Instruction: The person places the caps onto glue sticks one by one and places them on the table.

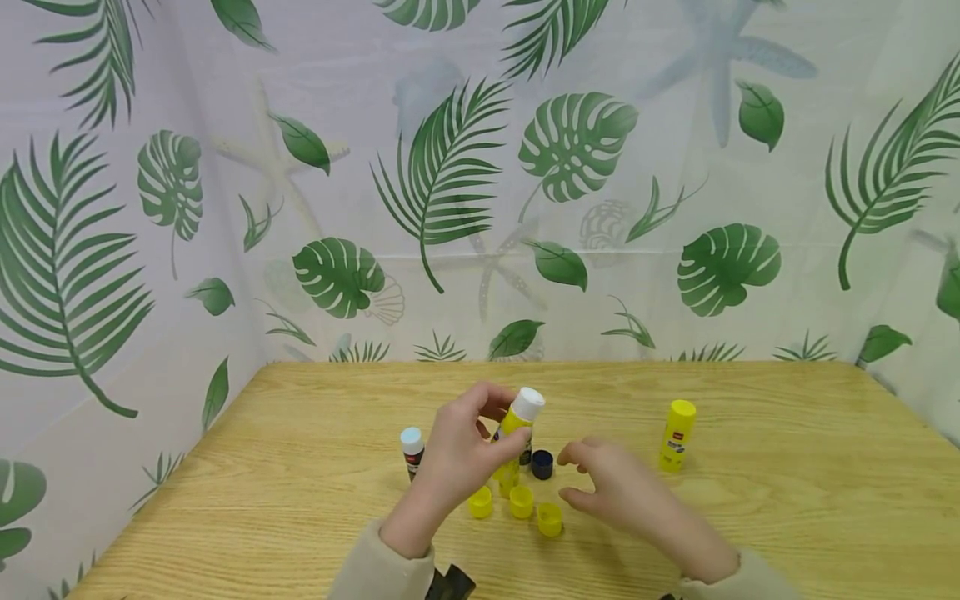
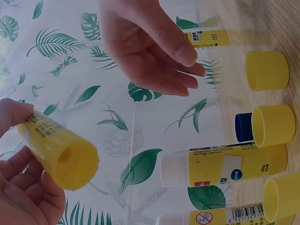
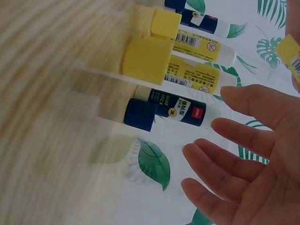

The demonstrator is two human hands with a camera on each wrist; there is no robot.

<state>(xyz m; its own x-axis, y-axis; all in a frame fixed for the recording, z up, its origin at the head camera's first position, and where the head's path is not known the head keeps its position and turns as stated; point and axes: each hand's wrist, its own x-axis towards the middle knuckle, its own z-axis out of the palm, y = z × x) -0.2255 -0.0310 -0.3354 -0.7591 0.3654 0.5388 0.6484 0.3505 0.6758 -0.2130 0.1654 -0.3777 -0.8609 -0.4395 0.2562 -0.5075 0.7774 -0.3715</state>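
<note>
My left hand grips a yellow glue stick with a white top, held tilted above the table. Its round yellow base faces the left wrist camera. To the right, my right hand hovers with fingers spread and nothing in them. It is nearest to a navy cap and a navy glue stick with a white top. Uncapped yellow glue sticks stand under the left hand, partly hidden in the head view. Loose yellow caps lie in front of them.
Another navy glue stick with a white top stands left of the left hand. Farther right stands a yellow glue stick with a yellow top. A leaf-patterned cloth hangs behind the wooden table.
</note>
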